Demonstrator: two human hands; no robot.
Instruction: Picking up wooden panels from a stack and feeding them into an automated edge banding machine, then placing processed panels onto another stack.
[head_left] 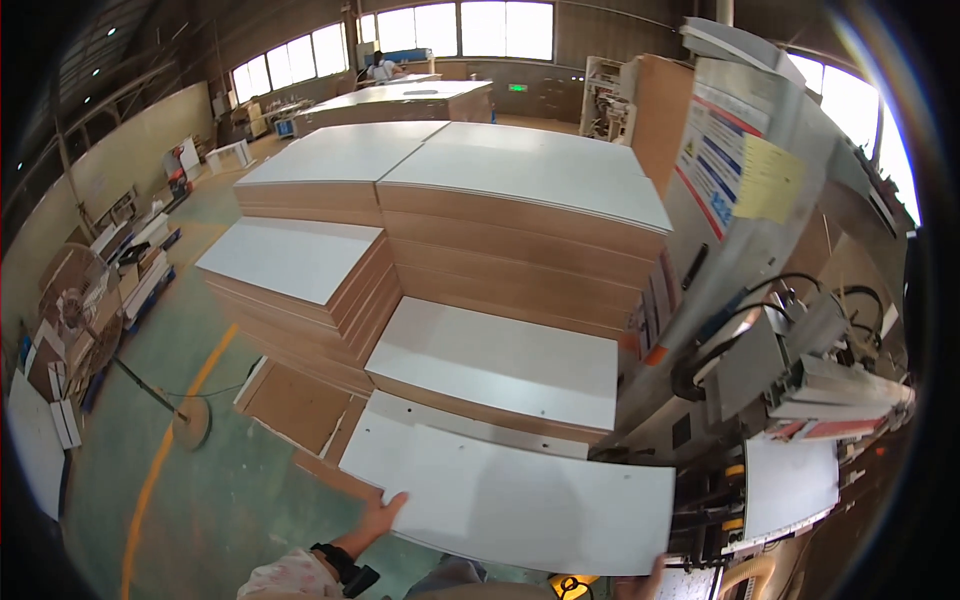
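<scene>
A long white-faced panel (545, 505) lies level in front of me, with a small dark hole near its far right corner. My left hand (382, 515) grips its left end, the thumb near the top face and the other fingers mostly hidden. At the near right corner, my right hand (645, 580) holds the edge, partly cut off by the frame's lower rim. Just beyond is another white panel (375, 440) with small holes, partly covered by the held one. Behind that rises a low stack of white-topped boards (500, 360) with brown edges.
Taller board stacks (520, 165) stand behind, and a mid-height stack (290, 260) at left. A machine (790, 480) with cables and a grey column (730, 150) fills the right side. A pedestal fan (80, 295) stands on the green floor at left. Far back is another person (380, 70).
</scene>
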